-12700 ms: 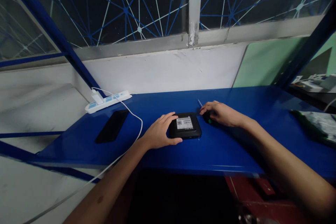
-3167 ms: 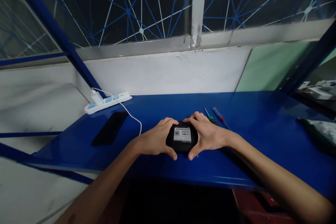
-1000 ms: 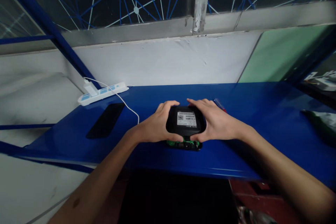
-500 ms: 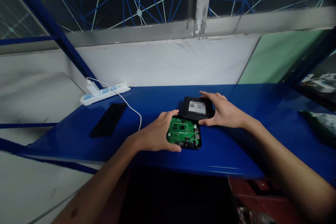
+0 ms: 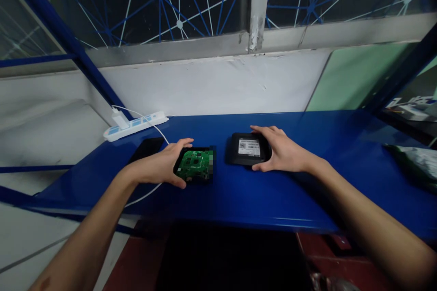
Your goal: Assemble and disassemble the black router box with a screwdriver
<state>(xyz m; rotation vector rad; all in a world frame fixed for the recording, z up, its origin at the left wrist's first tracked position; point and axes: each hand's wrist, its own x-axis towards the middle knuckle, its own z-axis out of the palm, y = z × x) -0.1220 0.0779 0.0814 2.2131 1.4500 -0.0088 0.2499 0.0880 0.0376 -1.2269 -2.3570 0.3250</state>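
Observation:
My left hand (image 5: 160,167) grips the left side of a black case half with a green circuit board (image 5: 195,164) showing inside it, resting on the blue table (image 5: 259,195). My right hand (image 5: 282,151) holds the right edge of the black cover (image 5: 247,148), which lies flat with its white label facing up. The two parts sit side by side, a small gap between them.
A white power strip (image 5: 136,125) with a plugged charger and white cable lies at the back left. A black phone (image 5: 147,146) lies just left of my left hand. A grey-green bag (image 5: 414,163) sits at the far right. A white wall rises behind the table.
The cover came off the case, exposing the green board. My left hand slid the board half to the left; my right hand set the cover down to its right.

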